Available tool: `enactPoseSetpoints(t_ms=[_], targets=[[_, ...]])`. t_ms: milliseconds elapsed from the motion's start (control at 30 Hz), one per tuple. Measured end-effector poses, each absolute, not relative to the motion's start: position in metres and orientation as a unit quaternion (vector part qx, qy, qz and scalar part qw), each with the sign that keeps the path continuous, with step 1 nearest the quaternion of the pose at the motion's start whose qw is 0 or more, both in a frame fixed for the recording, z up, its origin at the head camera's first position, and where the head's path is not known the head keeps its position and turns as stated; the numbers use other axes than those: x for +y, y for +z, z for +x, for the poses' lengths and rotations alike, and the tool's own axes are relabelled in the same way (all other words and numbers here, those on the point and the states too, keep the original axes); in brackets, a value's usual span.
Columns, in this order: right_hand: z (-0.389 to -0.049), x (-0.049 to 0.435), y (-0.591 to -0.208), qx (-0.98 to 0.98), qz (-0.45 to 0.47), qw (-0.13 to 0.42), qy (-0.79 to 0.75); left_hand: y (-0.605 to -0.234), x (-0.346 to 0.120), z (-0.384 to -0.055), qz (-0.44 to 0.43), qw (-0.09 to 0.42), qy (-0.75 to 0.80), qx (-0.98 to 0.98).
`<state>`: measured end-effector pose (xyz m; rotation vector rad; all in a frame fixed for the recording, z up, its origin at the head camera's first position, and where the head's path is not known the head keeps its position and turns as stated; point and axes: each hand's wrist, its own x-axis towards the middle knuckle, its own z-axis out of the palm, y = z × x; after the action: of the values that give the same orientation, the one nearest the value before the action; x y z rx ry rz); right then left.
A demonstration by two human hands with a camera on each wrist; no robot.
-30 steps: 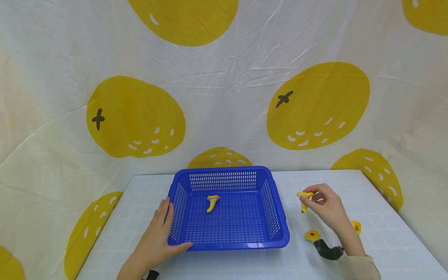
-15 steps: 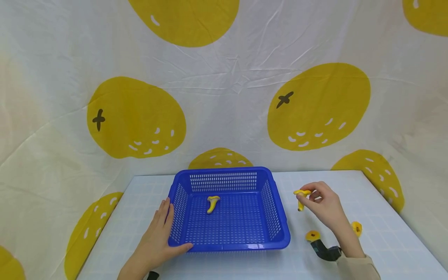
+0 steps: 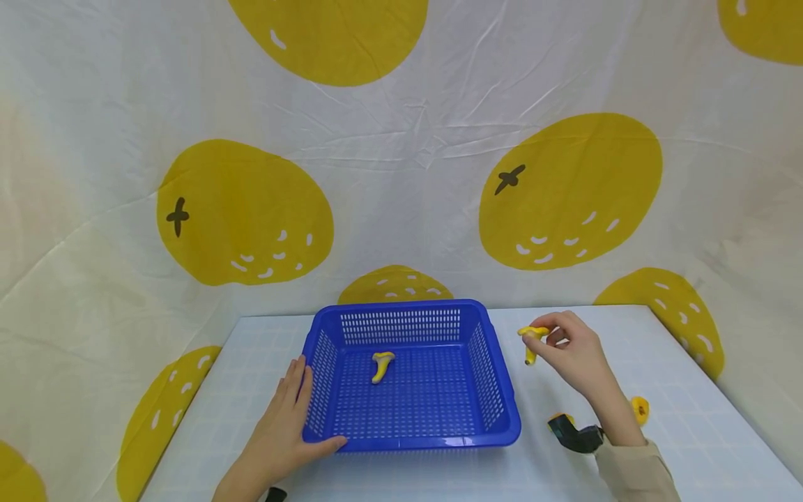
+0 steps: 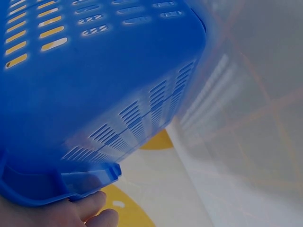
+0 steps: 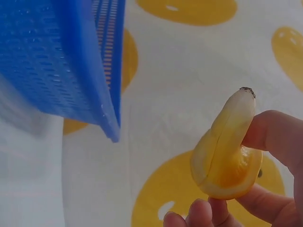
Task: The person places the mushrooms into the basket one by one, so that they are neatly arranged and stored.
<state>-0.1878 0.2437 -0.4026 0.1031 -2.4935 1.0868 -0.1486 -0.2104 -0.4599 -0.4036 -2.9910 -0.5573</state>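
Note:
A yellow mushroom (image 3: pixel 530 341), held cap up with its stem hanging down, is pinched between the thumb and fingers of my right hand (image 3: pixel 574 352). In the right wrist view this mushroom (image 5: pixel 225 156) shows a pale stem with a dark tip. It hangs above the table, right of the blue plastic basket (image 3: pixel 433 442). Inside the basket lies a second yellow mushroom (image 3: pixel 381 367). My left hand (image 3: pixel 279 422) rests against the basket's left side, fingers straight along the wall and thumb on the near rim. The left wrist view shows fingertips (image 4: pixel 94 205) at the basket's rim.
Right of my right wrist lies a round orange-yellow piece (image 3: pixel 640 411) with a dark centre. Another yellow piece (image 3: pixel 569 418) is mostly covered by the black wrist camera (image 3: pixel 576 436). A white cloth with yellow fruit prints (image 3: pixel 401 209) hangs behind the pale checked table (image 3: pixel 213 390).
My right hand has moved left and a little away from me with the mushroom, closer to the basket. The left hand and the basket stay put.

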Motion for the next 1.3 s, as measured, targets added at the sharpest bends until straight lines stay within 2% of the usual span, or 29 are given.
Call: enactPoseSetpoints(t_ms=[667, 1300], targets=[[-0.198, 0.219, -0.367, -0.901, 0.021, 0.155, 0.405, -0.461, -0.211, -0.149, -0.13, 0.04, -0.178, -0.974], [-0.217, 0.189, -0.346, -0.884, 0.041, 0.159, 0.437, -0.463, -0.211, -0.149, -0.13, 0.037, -0.181, -0.974]])
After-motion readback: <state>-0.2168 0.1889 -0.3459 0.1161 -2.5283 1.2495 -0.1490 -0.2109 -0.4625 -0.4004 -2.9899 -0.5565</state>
